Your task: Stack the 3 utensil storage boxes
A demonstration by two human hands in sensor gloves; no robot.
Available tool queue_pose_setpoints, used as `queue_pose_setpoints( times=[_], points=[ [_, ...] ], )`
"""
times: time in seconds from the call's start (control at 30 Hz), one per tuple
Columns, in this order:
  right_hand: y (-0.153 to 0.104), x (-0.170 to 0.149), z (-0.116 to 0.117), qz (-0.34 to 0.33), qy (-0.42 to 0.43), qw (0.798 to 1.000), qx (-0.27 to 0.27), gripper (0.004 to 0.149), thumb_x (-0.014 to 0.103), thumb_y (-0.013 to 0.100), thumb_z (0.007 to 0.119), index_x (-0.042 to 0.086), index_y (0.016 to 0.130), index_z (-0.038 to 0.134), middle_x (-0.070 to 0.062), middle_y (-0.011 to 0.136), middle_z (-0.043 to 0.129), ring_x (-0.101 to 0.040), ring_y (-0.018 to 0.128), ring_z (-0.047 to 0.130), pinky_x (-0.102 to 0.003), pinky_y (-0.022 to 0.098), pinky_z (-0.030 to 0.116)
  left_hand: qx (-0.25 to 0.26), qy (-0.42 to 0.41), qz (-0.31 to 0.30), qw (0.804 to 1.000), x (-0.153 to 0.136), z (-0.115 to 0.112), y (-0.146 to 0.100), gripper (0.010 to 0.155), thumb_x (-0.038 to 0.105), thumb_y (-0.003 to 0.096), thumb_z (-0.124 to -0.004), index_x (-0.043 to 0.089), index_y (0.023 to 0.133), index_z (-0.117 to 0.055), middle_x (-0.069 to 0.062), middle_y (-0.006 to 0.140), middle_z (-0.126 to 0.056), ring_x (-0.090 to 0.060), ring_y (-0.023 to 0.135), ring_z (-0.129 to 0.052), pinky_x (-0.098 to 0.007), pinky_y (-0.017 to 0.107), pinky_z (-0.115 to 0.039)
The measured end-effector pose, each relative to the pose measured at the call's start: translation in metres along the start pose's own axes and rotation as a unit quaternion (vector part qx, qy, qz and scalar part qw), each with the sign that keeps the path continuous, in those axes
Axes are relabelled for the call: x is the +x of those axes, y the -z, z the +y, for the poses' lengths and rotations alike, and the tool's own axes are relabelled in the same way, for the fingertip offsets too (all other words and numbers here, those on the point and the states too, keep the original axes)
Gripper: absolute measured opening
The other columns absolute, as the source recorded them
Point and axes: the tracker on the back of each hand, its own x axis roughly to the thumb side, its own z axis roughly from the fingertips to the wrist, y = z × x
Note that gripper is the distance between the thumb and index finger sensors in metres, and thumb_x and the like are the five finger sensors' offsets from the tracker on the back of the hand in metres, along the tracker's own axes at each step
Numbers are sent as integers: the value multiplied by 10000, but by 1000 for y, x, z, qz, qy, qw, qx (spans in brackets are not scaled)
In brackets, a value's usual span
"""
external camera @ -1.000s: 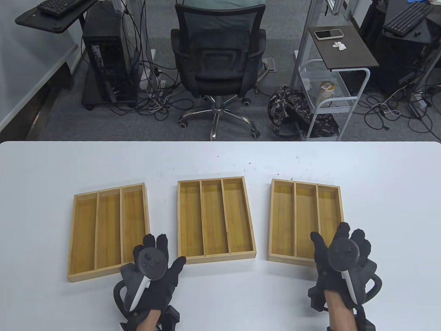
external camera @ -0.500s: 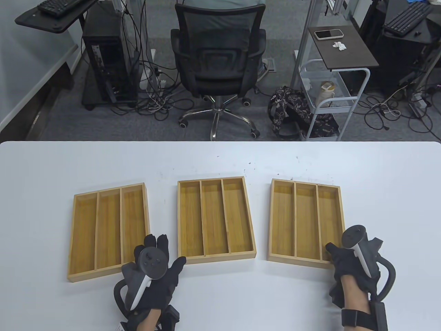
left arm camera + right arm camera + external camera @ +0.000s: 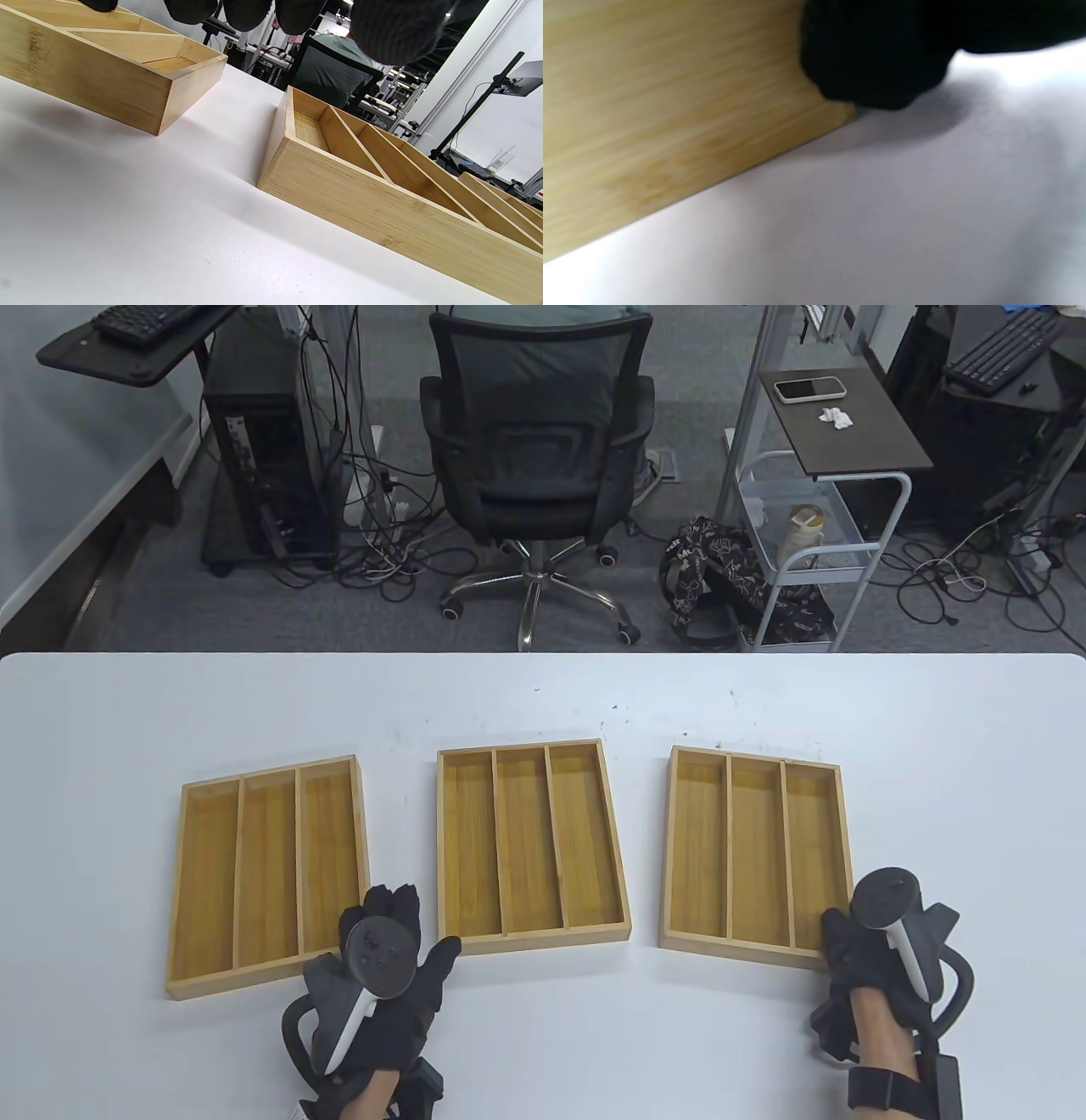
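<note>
Three bamboo utensil boxes, each with three long compartments, lie side by side on the white table (image 3: 543,704): the left box (image 3: 267,865), the middle box (image 3: 530,844) and the right box (image 3: 755,853). My left hand (image 3: 416,929) hovers with fingers spread over the left box's near right corner and holds nothing. Its fingertips (image 3: 292,17) hang above the left box (image 3: 106,80) and the middle box (image 3: 382,199). My right hand (image 3: 848,937) grips the right box's near right corner, thumb over the rim. A fingertip (image 3: 874,63) presses on the box's outer wall (image 3: 649,106).
The boxes sit apart with gaps of bare table between them. A wide strip of table runs behind them to the far edge. An office chair (image 3: 539,466) and a wire cart (image 3: 814,551) stand on the floor beyond the table.
My right hand has moved from over the right box's near end to its near right corner and turned on edge. The right box has shifted slightly. My left hand has barely moved.
</note>
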Motion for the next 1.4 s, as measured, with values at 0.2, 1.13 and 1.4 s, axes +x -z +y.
queue_pose_setpoints(
  times=[0.2, 1.13, 1.4],
  points=[
    [-9, -2, -8, -22, 48, 998, -45, 419, 350, 532, 816, 8, 775, 820, -206, 479, 910, -171, 59, 914, -350, 8, 869, 0, -21, 6, 1000, -2, 1, 1, 772, 709, 506, -654, 414, 1179, -416, 55, 1291, -432, -247, 1224, -525, -610, 828, -536],
    [-194, 154, -20, -261, 78, 936, -225, 413, 346, 555, 814, 9, 793, 796, -216, 489, 902, -154, 54, 915, -327, -14, 881, 42, -61, -47, 996, 24, 4, -29, 789, 716, 513, -677, 271, 1134, -479, 46, 910, -854, -78, 679, -972, -346, 512, -872],
    [-198, 154, -8, -255, 62, 938, -226, 415, 343, 559, 812, 5, 799, 787, -218, 493, 896, -146, 53, 913, -318, -21, 884, 8, -34, -19, 999, 18, -9, -10, 674, 683, 516, -753, 320, 1063, -600, 112, 820, -908, -16, 518, -1008, -253, 314, -903]
  ],
)
